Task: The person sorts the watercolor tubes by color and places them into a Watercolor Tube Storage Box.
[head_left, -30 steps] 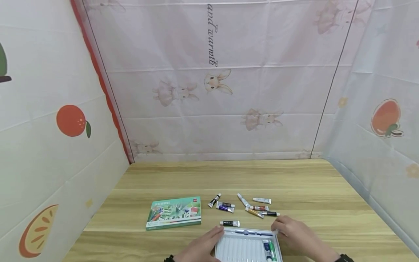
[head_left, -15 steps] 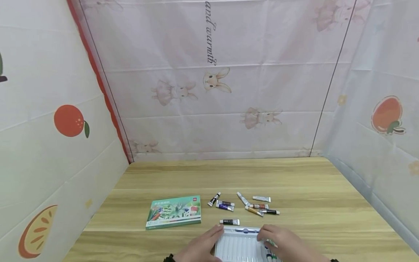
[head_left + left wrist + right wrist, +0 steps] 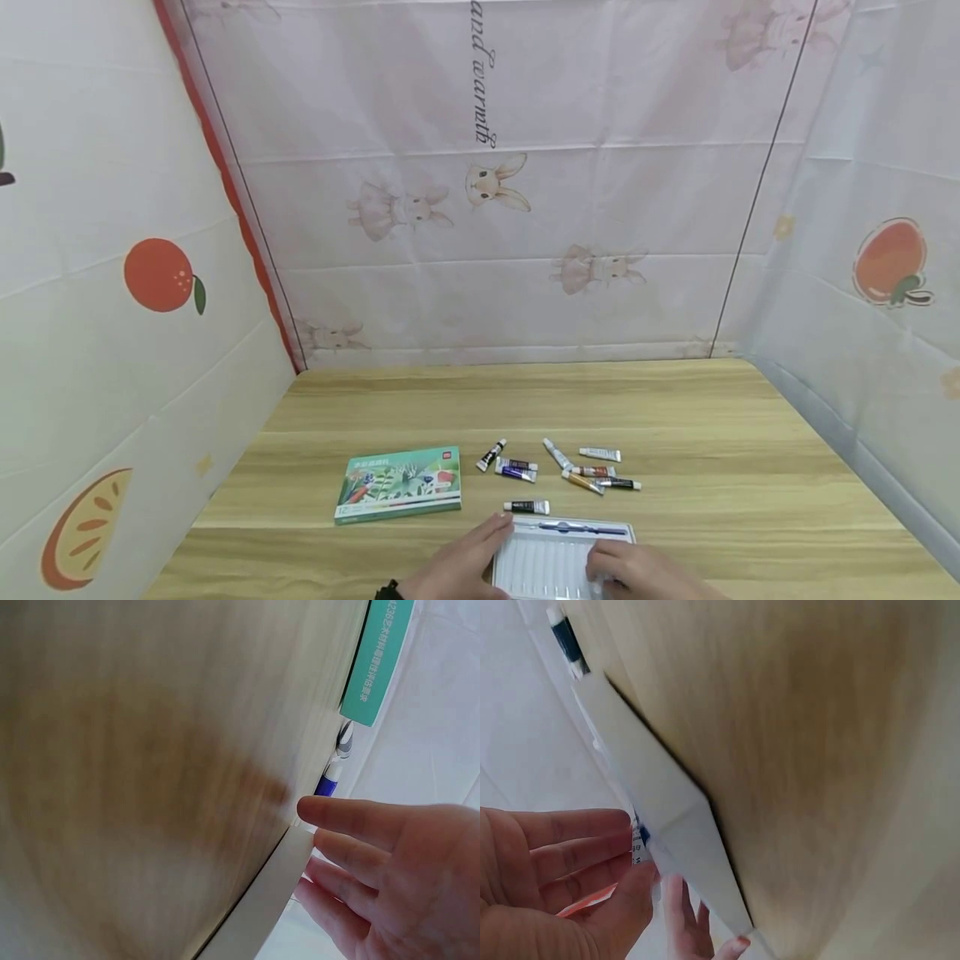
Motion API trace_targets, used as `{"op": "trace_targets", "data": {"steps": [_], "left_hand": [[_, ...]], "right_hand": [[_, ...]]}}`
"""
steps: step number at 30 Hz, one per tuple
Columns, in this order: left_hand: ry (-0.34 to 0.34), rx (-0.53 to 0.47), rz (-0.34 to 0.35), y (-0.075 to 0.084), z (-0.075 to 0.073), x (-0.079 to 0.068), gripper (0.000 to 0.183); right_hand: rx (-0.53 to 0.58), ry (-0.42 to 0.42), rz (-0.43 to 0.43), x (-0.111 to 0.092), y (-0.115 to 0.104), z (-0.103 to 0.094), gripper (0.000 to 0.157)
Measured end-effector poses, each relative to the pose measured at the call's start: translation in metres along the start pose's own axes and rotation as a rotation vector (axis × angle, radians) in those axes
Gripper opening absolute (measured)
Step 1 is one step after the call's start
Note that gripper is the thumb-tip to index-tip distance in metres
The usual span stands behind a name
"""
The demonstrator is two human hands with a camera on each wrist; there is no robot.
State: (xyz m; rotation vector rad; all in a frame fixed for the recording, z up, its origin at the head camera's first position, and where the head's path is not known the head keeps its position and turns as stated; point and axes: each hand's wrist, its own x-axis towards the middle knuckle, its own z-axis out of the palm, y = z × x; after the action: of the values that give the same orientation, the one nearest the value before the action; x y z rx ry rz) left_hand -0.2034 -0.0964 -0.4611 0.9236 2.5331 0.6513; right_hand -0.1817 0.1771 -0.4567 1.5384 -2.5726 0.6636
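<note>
The paint tube is over the right side of the tray, apparently pinched by the right hand's curled fingers and thumb. That hand has shifted inward from the tray's far right corner, now working over its slots. Left hand, fingers nearly straight, rests at the left edge.

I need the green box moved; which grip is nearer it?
Left. The left grip is in front and slightly right of the green box; the right grip is much farther right, over the tray.

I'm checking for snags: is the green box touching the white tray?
Apart: the head view shows bare tabletop between the green box and the white tray.
</note>
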Motion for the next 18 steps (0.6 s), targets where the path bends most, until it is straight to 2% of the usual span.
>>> {"op": "trace_targets", "data": {"steps": [5,9,18], "left_hand": [[0.024,0.048,0.016,0.000,0.000,-0.002,0.080],[0.033,0.025,0.019,0.001,-0.001,-0.004,0.080],[0.010,0.017,0.007,0.001,-0.003,-0.004,0.080]], "right_hand": [[-0.067,0.031,-0.044,-0.005,0.005,0.000,0.021],[-0.108,0.029,-0.037,-0.010,0.006,-0.002,0.014],[-0.026,-0.017,0.036,-0.007,0.003,-0.002,0.007]]}}
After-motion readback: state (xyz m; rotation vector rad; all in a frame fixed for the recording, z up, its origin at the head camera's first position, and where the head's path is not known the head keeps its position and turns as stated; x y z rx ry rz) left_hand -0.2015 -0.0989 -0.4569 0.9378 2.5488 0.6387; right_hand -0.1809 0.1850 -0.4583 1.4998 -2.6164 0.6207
